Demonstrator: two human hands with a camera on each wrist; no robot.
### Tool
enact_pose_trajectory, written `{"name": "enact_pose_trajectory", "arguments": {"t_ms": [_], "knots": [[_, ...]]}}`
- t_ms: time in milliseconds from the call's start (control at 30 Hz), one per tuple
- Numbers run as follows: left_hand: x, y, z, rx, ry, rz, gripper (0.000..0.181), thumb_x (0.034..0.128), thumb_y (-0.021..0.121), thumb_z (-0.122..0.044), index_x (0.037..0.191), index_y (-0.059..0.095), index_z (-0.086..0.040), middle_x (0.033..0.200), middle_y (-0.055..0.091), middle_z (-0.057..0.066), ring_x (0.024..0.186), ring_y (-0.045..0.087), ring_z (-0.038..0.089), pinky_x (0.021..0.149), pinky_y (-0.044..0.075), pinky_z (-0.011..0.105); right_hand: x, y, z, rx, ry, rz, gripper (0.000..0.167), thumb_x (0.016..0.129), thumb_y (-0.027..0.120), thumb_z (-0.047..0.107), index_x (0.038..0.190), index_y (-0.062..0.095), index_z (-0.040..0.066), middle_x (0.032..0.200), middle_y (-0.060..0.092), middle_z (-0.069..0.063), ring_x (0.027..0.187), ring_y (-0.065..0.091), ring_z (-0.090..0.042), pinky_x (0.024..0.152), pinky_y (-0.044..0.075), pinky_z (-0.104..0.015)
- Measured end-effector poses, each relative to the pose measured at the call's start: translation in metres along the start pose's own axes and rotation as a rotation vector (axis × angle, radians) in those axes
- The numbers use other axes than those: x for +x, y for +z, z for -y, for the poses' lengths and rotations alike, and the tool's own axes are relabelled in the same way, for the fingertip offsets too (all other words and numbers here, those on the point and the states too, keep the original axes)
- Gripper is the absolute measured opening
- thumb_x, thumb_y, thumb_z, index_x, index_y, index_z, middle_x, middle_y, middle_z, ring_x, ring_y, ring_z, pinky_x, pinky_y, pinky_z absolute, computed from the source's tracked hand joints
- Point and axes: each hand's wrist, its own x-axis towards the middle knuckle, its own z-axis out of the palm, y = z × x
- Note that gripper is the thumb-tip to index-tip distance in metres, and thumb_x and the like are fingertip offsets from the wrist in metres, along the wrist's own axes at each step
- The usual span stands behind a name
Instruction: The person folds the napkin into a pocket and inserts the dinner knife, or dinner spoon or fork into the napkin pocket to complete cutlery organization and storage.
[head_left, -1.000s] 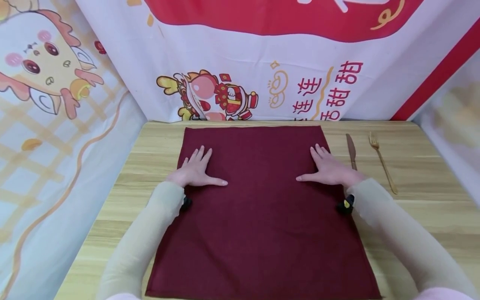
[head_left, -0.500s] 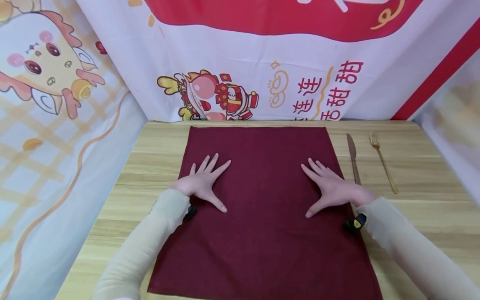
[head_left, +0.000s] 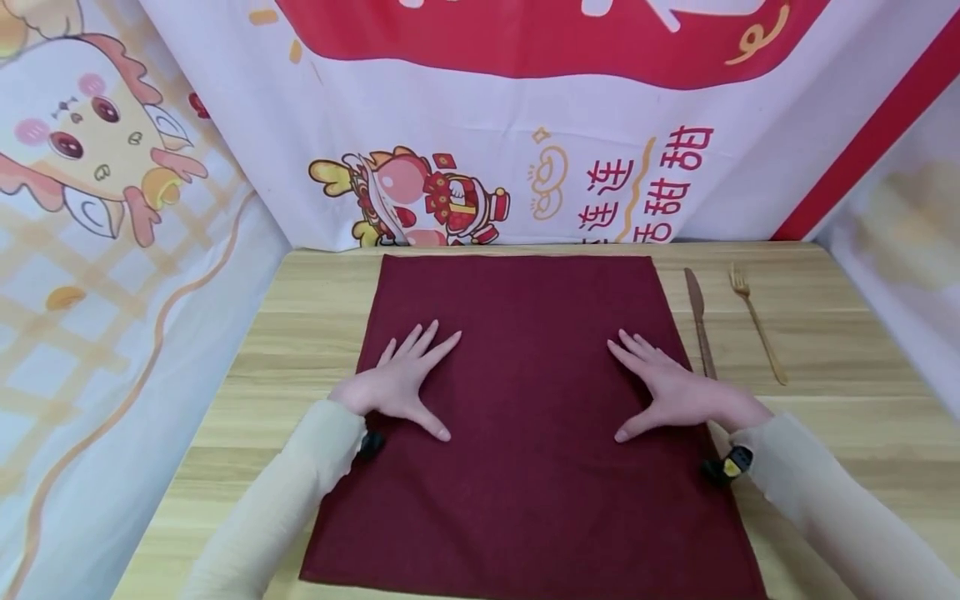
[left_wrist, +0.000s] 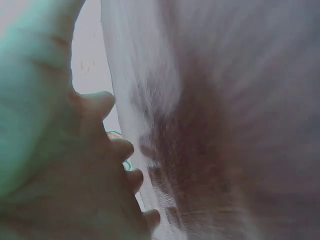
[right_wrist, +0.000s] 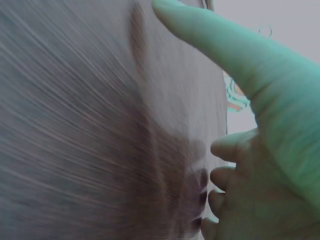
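Observation:
A dark red cloth [head_left: 525, 500] lies spread flat on the wooden table, with faint creases in its lower half. Over its left side is my left hand [head_left: 401, 379], palm down, fingers straight and spread. My right hand [head_left: 667, 390] is held the same way over the right side. Both wrist views show fingertips very close to the cloth surface [left_wrist: 240, 125], with shadows beneath; whether they touch it I cannot tell. Neither hand grips anything. A knife [head_left: 699, 321] lies just right of the cloth, its handle end partly hidden by the right hand.
A gold fork [head_left: 757, 321] lies right of the knife. Wooden table [head_left: 262, 367] shows on both sides of the cloth. A printed white and red curtain [head_left: 525, 108] hangs at the table's back edge, and a patterned sheet [head_left: 217, 333] hangs on the left.
Both hands have moved toward me over the cloth, and their fingers are more spread. The cloth's far edge has shifted slightly to the right. Knife and fork have stayed put on the table.

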Motion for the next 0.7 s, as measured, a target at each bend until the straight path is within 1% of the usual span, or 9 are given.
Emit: {"name": "enact_pose_trajectory", "arguments": {"t_ms": [100, 167, 233, 300, 367, 500, 633, 700], "knots": [[-0.011, 0.010, 0.000, 0.005, -0.002, 0.044, 0.151, 0.0491, 0.087, -0.078, 0.165, 0.002, -0.032, 0.169, -0.014, 0.008, 0.151, -0.017, 0.035, 0.115, -0.005, 0.066, -0.010, 0.009, 0.001, -0.016, -0.028, 0.001, 0.134, 0.067, 0.092, 0.057, 0.162, 0.015, 0.002, 0.166, -0.003, -0.025, 0.149, -0.009, -0.049, 0.113, 0.004, -0.071], [-0.016, 0.014, -0.001, 0.004, -0.007, 0.068, 0.152, 0.0467, 0.087, -0.079, 0.164, 0.001, -0.035, 0.168, -0.017, 0.005, 0.151, -0.020, 0.032, 0.114, -0.007, 0.066, -0.014, 0.014, 0.001, -0.033, -0.035, -0.002, 0.137, 0.064, 0.092, 0.059, 0.162, 0.015, 0.004, 0.166, -0.004, -0.025, 0.149, -0.010, -0.049, 0.113, 0.003, -0.071], [-0.020, 0.016, -0.001, -0.003, 0.000, 0.067, 0.152, 0.0459, 0.088, -0.079, 0.164, 0.002, -0.036, 0.168, -0.017, 0.005, 0.151, -0.020, 0.032, 0.112, -0.010, 0.068, -0.015, 0.018, 0.001, -0.054, -0.037, 0.000, 0.139, 0.061, 0.092, 0.062, 0.163, 0.015, 0.006, 0.167, -0.005, -0.024, 0.149, -0.010, -0.048, 0.113, 0.001, -0.070], [-0.024, 0.015, -0.003, -0.014, 0.011, 0.060, 0.151, 0.0465, 0.089, -0.076, 0.165, 0.005, -0.034, 0.169, -0.015, 0.007, 0.151, -0.018, 0.035, 0.110, -0.010, 0.071, -0.016, 0.019, 0.001, -0.070, -0.038, 0.004, 0.143, 0.059, 0.092, 0.065, 0.163, 0.014, 0.007, 0.167, -0.006, -0.023, 0.149, -0.010, -0.048, 0.113, 0.000, -0.070], [-0.028, 0.014, -0.006, -0.010, 0.015, 0.068, 0.150, 0.0485, 0.089, -0.075, 0.165, 0.005, -0.032, 0.169, -0.014, 0.009, 0.151, -0.017, 0.036, 0.110, -0.010, 0.072, -0.017, 0.020, 0.001, -0.079, -0.036, 0.016, 0.146, 0.056, 0.091, 0.067, 0.164, 0.012, 0.008, 0.167, -0.006, -0.023, 0.149, -0.010, -0.049, 0.112, -0.001, -0.071], [-0.035, 0.010, -0.014, -0.012, 0.021, 0.069, 0.147, 0.0521, 0.092, -0.069, 0.165, 0.009, -0.027, 0.169, -0.011, 0.013, 0.151, -0.014, 0.040, 0.108, -0.007, 0.075, -0.020, 0.021, 0.002, -0.079, -0.038, 0.027, 0.149, 0.054, 0.091, 0.069, 0.164, 0.011, 0.009, 0.166, -0.007, -0.024, 0.148, -0.010, -0.050, 0.111, -0.001, -0.073], [-0.037, 0.007, -0.019, -0.012, 0.012, 0.043, 0.144, 0.0526, 0.094, -0.065, 0.165, 0.014, -0.024, 0.169, -0.005, 0.015, 0.151, -0.009, 0.042, 0.108, -0.005, 0.076, -0.019, 0.020, 0.002, -0.077, -0.045, 0.006, 0.147, 0.054, 0.092, 0.068, 0.163, 0.014, 0.008, 0.166, -0.003, -0.025, 0.148, -0.008, -0.051, 0.111, 0.001, -0.072], [-0.034, 0.007, -0.017, 0.005, -0.005, 0.025, 0.144, 0.0532, 0.092, -0.069, 0.165, 0.014, -0.023, 0.169, -0.002, 0.015, 0.152, -0.006, 0.042, 0.109, -0.004, 0.075, -0.015, 0.018, 0.001, -0.087, -0.053, -0.021, 0.144, 0.057, 0.091, 0.068, 0.163, 0.016, 0.005, 0.166, 0.000, -0.026, 0.148, -0.005, -0.051, 0.112, 0.004, -0.072]]}}
